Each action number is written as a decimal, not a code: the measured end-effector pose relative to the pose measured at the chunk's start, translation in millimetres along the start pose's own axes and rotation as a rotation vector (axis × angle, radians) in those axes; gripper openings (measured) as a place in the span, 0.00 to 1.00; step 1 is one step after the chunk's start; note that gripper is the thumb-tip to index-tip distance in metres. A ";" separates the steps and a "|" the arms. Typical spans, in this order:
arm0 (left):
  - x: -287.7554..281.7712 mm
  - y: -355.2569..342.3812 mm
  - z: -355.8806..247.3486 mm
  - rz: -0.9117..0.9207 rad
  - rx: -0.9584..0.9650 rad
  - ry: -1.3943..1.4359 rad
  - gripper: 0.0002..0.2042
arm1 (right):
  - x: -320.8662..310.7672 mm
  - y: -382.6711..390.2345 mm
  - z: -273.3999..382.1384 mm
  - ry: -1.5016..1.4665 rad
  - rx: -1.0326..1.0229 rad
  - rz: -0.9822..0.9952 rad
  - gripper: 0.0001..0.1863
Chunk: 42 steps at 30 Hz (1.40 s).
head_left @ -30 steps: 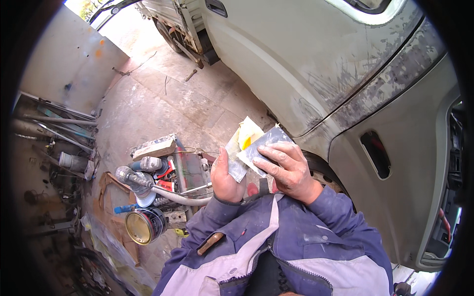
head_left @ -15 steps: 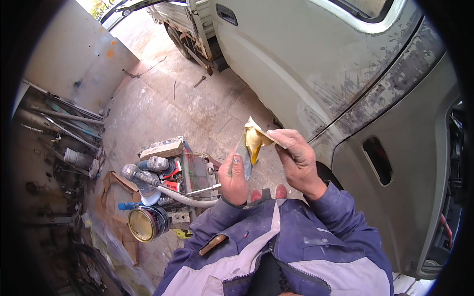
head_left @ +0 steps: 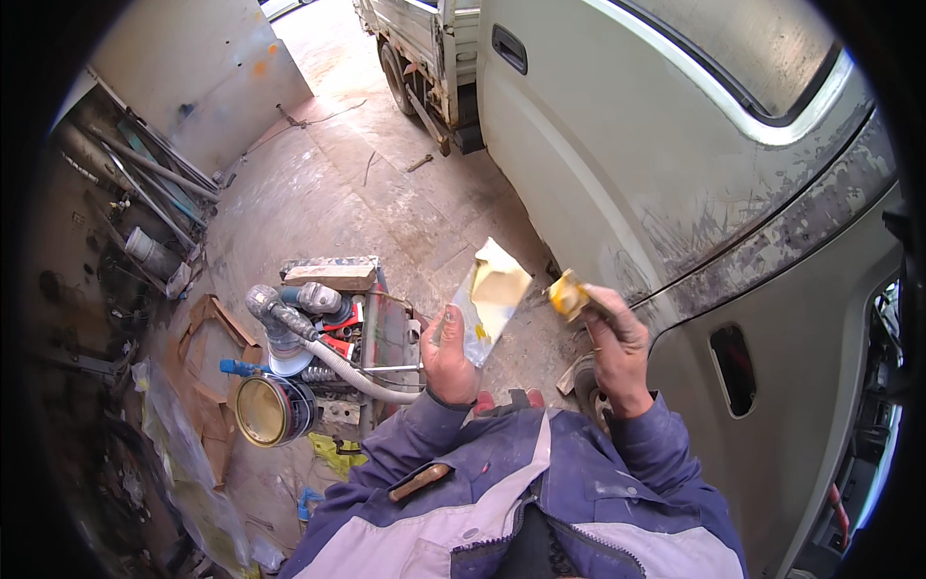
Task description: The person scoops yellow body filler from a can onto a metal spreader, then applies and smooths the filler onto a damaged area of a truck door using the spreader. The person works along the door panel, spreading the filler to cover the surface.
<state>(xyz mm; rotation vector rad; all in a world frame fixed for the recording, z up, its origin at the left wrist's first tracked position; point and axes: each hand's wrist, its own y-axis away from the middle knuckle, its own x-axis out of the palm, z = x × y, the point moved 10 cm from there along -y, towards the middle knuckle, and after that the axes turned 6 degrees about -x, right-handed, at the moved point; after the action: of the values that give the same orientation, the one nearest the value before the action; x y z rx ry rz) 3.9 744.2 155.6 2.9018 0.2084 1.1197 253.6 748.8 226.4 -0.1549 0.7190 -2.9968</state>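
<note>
My left hand (head_left: pixel 449 359) grips a flat mixing plate (head_left: pixel 476 336), with the thumb over its near edge. Cream-coloured putty (head_left: pixel 499 282) covers the plate's far part, with a small yellow streak lower down. Apart from the plate, off to its right, my right hand (head_left: pixel 619 345) is closed round a small putty spreader (head_left: pixel 568 295). Yellow and cream putty clings to the spreader's end; its handle part is mostly hidden by my fingers. Close to my right hand is the pale vehicle door (head_left: pixel 588 125), with bare, scraped patches along its lower band (head_left: pixel 762 227).
A work stand (head_left: pixel 388 328) at my left carries a sander with a hose (head_left: pixel 280 333), another power tool and a wood block (head_left: pixel 330 274). An open can (head_left: pixel 265 410) stands beside it. Pipes (head_left: pixel 154 164) lean at the far left; a truck bed (head_left: pixel 417 48) is beyond.
My right hand has drawn the spreader away from the plate to the right, with putty on it. The plate now shows its face more fully. The view has shifted somewhat.
</note>
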 end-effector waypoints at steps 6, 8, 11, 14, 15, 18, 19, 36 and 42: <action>14.2 13.9 35.0 0.158 -0.273 0.321 0.24 | 34.8 -5.9 6.9 -0.130 0.006 -0.026 0.25; 12.7 15.9 39.0 0.164 -0.305 0.382 0.25 | 48.4 -9.0 22.5 0.183 -0.128 0.089 0.24; 8.9 16.9 37.3 0.195 -0.332 0.448 0.26 | 63.7 -8.8 33.9 0.357 -0.255 0.218 0.26; 1.0 13.0 31.4 0.203 -0.317 0.477 0.26 | 65.9 -9.0 31.1 0.444 -0.255 0.302 0.27; -3.4 12.3 28.9 0.198 -0.319 0.497 0.26 | 66.2 -8.9 30.5 0.456 -0.256 0.326 0.28; -15.1 6.4 21.1 0.182 -0.317 0.527 0.26 | 71.2 -11.1 28.3 0.618 -0.266 0.442 0.28; -17.4 5.3 19.6 0.174 -0.315 0.534 0.26 | 73.4 -12.2 27.6 0.672 -0.261 0.477 0.28; -40.2 -2.5 -44.5 -0.097 0.133 -0.256 0.28 | 86.2 -31.3 36.7 0.435 -0.266 0.226 0.25; -6.2 8.7 -57.8 -0.019 0.362 -0.733 0.33 | 119.8 -24.2 27.6 0.514 -0.362 0.341 0.29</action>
<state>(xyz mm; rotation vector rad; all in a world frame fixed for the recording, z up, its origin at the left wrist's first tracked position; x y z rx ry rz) -38.4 733.3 194.9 3.3641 0.4397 -0.0487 136.9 748.6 271.9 0.6750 1.1846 -2.5587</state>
